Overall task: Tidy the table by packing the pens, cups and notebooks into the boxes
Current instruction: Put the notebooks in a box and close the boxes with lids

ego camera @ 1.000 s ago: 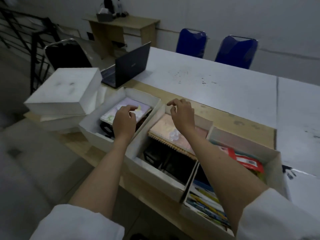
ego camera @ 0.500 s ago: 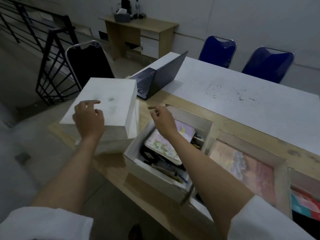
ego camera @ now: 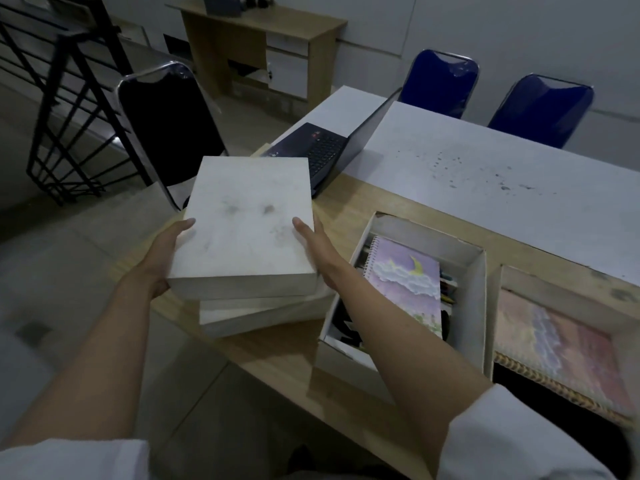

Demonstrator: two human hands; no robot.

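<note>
Box lid (ego camera: 242, 230): a flat, white, rectangular cardboard piece with smudged grey marks on top; we see it caught between both hands, topmost on a stack.
Left hand (ego camera: 161, 258): our fingers run under the lid's left edge with the thumb tip laid on its top surface; we grip that side.
Right hand (ego camera: 313, 249): the thumb rests on the lid's right top edge and the fingers pass out of sight below it; we hold that side.
Stack under the fingers (ego camera: 263, 315): more white cardboard pieces of the same shape, skewed at a slight angle, lying on the wooden table (ego camera: 349, 206).
Right of our right hand: an open white box (ego camera: 478, 299), square-walled, holding a spiral notebook (ego camera: 405, 285) with a lilac cover showing clouds and a moon; pens (ego camera: 446, 289) lie just beside it inside the same box.
Further right: a second open box (ego camera: 561, 282) holding a larger notebook (ego camera: 561, 355) with a pink, grainy cover and a spiral edge.
Beyond our fingertips: an open dark laptop (ego camera: 325, 150) on the table, a pale speckled tabletop (ego camera: 485, 174) next to it.
Farthest out: one black chair (ego camera: 166, 129), two blue chairs (ego camera: 540, 109), a small wooden desk (ego camera: 263, 53).
</note>
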